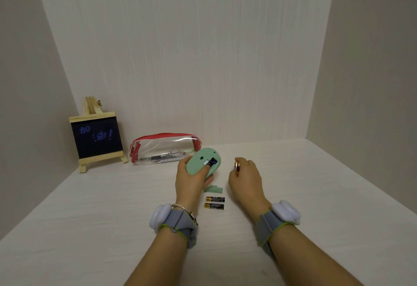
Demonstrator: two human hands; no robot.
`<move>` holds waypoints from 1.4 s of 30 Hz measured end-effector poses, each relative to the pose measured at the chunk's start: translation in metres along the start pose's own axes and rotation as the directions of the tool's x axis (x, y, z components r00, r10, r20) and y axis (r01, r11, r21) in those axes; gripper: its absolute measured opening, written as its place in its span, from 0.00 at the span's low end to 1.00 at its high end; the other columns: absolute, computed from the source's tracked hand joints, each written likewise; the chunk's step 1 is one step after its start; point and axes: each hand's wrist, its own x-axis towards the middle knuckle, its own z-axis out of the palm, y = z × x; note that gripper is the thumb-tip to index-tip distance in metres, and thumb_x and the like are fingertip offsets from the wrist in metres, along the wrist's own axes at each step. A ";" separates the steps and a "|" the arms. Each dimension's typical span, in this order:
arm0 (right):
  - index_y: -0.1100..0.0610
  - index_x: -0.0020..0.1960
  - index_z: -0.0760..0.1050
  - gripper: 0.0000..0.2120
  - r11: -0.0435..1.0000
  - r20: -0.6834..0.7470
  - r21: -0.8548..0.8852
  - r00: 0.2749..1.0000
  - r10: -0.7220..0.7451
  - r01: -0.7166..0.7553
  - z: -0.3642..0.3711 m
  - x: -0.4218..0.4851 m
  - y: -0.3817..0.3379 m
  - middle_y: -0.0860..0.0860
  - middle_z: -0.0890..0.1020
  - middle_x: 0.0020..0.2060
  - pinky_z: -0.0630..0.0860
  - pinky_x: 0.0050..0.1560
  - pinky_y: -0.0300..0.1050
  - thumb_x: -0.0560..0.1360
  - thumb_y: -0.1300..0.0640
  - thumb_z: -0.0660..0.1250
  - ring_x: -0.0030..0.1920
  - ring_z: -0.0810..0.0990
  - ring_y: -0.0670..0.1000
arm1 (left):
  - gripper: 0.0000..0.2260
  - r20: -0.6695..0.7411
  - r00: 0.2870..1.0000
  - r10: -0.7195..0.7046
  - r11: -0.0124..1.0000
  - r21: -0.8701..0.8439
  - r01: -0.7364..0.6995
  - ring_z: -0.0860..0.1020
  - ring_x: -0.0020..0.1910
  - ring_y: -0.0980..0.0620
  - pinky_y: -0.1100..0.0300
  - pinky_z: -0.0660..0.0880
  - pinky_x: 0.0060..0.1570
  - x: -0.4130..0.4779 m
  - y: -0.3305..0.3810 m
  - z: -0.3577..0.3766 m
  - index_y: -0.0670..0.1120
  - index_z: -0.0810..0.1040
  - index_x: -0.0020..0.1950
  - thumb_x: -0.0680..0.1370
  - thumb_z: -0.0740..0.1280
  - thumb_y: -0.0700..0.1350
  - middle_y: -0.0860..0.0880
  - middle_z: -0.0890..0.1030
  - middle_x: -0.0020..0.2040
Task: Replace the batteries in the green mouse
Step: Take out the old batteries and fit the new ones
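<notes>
My left hand (pixel 191 180) holds the green mouse (pixel 200 161) upside down above the table, thumb resting at the edge of its open battery compartment (pixel 212 162). To the right, my right hand (pixel 246 176) is closed around a battery (pixel 236 165), of which only the gold end shows. The green battery cover (pixel 214 188) lies on the table just below the mouse. Two black-and-gold batteries (pixel 214 202) lie side by side on the table between my wrists.
A clear pencil case with red trim (pixel 164 148) lies behind the mouse near the back wall. A small blackboard on a wooden easel (pixel 97 140) stands at the back left. White walls enclose the table on three sides.
</notes>
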 end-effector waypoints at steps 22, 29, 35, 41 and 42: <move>0.52 0.43 0.66 0.10 0.922 -0.151 0.274 0.959 -0.240 0.274 -0.001 -0.010 -0.012 0.41 0.73 0.33 0.70 0.36 0.32 0.72 0.60 0.67 0.34 0.73 0.41 | 0.10 -0.076 0.995 -0.072 0.982 0.171 0.084 0.80 0.53 0.43 0.52 0.81 0.44 0.006 -0.002 0.002 0.46 0.69 0.59 0.79 0.63 0.45 0.39 0.78 0.58; 0.53 0.48 0.70 0.08 0.910 -0.140 0.302 0.958 -0.252 0.284 -0.002 -0.011 -0.012 0.38 0.74 0.36 0.71 0.38 0.27 0.73 0.61 0.67 0.37 0.75 0.38 | 0.19 -0.056 0.995 -0.077 0.975 0.204 0.087 0.79 0.56 0.42 0.46 0.80 0.52 0.004 -0.002 0.001 0.43 0.70 0.67 0.78 0.63 0.46 0.40 0.78 0.60; 0.56 0.48 0.75 0.04 0.899 -0.143 0.278 0.940 -0.308 0.337 0.003 -0.011 -0.010 0.47 0.79 0.39 0.78 0.42 0.42 0.73 0.59 0.67 0.39 0.77 0.45 | 0.16 -0.021 0.997 -0.068 0.976 0.205 0.071 0.80 0.52 0.44 0.47 0.80 0.51 0.001 0.000 0.002 0.44 0.72 0.64 0.77 0.64 0.45 0.42 0.79 0.56; 0.57 0.47 0.75 0.03 0.898 -0.162 0.252 0.931 -0.327 0.360 0.002 -0.011 -0.010 0.49 0.80 0.40 0.78 0.42 0.47 0.74 0.60 0.67 0.39 0.78 0.49 | 0.15 -0.021 1.000 -0.007 0.976 0.219 0.012 0.80 0.50 0.47 0.45 0.79 0.55 0.001 -0.001 0.001 0.50 0.72 0.64 0.77 0.65 0.48 0.48 0.79 0.52; 0.57 0.47 0.75 0.02 0.898 -0.166 0.250 0.929 -0.329 0.363 0.002 -0.011 -0.010 0.49 0.79 0.39 0.78 0.41 0.47 0.74 0.60 0.67 0.39 0.78 0.49 | 0.16 -0.019 1.000 -0.003 0.974 0.227 0.008 0.80 0.52 0.46 0.45 0.79 0.55 0.000 -0.001 0.001 0.51 0.72 0.65 0.77 0.65 0.48 0.47 0.80 0.55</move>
